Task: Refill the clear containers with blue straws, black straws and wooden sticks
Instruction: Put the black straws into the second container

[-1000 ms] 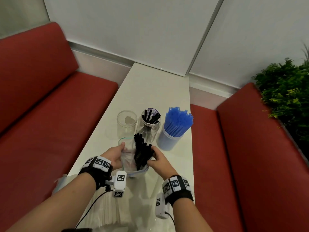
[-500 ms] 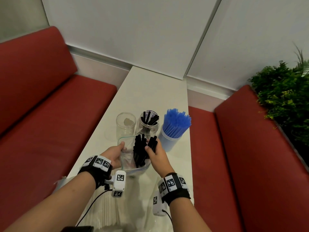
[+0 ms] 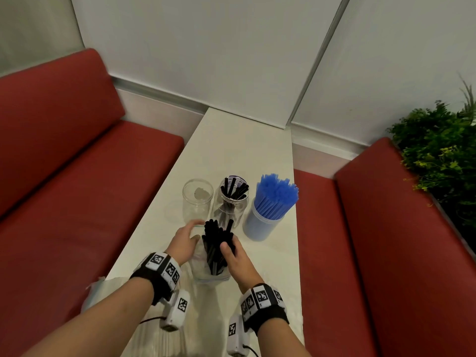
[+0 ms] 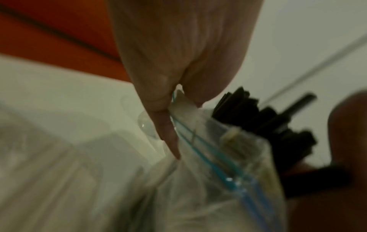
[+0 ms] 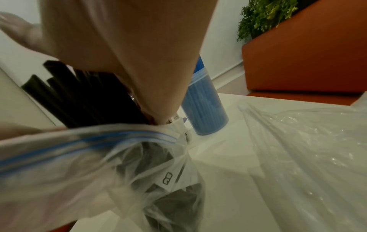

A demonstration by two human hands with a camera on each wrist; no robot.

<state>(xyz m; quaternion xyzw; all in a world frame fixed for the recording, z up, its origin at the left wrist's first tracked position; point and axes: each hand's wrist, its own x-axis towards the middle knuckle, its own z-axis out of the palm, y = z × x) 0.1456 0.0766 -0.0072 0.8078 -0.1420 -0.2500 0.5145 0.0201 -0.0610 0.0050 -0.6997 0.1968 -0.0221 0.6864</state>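
Since the earlier frame, the bundle of black straws has been lifted higher out of the clear zip bag by the right hand, whose fingers are curled around it near the table, in front of three containers. From the left wrist, the bag's edge is seen pinched by the left hand. From the right wrist, the straws are seen standing in the bag's mouth, beside the blue straws.
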